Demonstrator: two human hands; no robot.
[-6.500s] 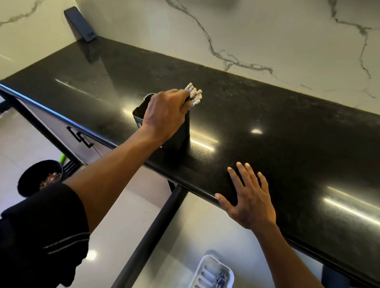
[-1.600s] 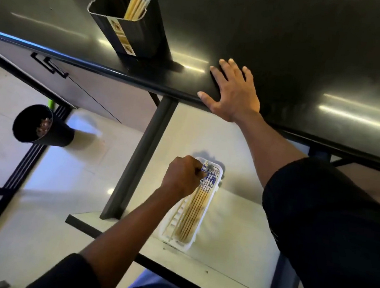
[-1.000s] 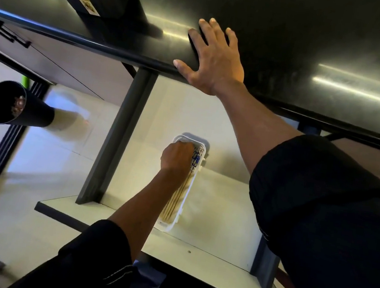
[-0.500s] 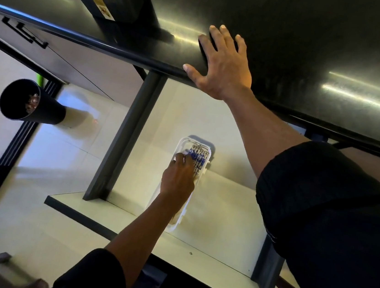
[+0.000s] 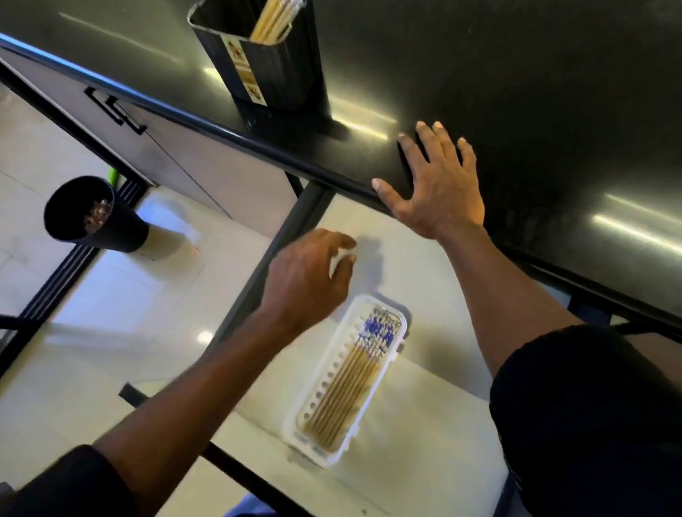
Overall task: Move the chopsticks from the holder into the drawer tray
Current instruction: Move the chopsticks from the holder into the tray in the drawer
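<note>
Left hand hangs empty, grip loose and wide — just right of it, the white slotted plastic tray holds wooden blue-patterned chopsticks; above it, the black square holder holds more.

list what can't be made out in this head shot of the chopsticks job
Head view only:
- Tall black holder: its wall hides the lower ends of the wooden blue-patterned chopsticks; the top edge crops their tips.
- Left hand: motion-blurred, fingers indistinct.
- Black cup on the floor: contents too small to identify.
- White slotted drawer tray: chopstick count unclear.
</note>
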